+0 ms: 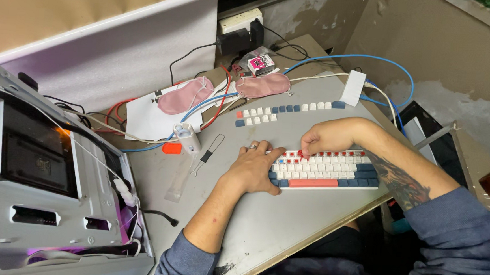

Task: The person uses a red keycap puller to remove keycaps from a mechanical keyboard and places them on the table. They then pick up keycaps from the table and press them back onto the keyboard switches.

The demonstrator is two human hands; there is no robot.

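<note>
Your grey rectangular surface (285, 225) carries a white open computer case (44, 182) at its left edge and, near the front right, a white, blue and coral mechanical keyboard (333, 174) with several red switches bared. Your left hand (254, 169) lies flat and open against the keyboard's left end, while your right hand (324, 138) pinches its fingertips together over the top row; what they grip I cannot tell. Beyond lie two rows of loose white and blue keycaps (283, 112) and a wire keycap puller (209, 149).
</note>
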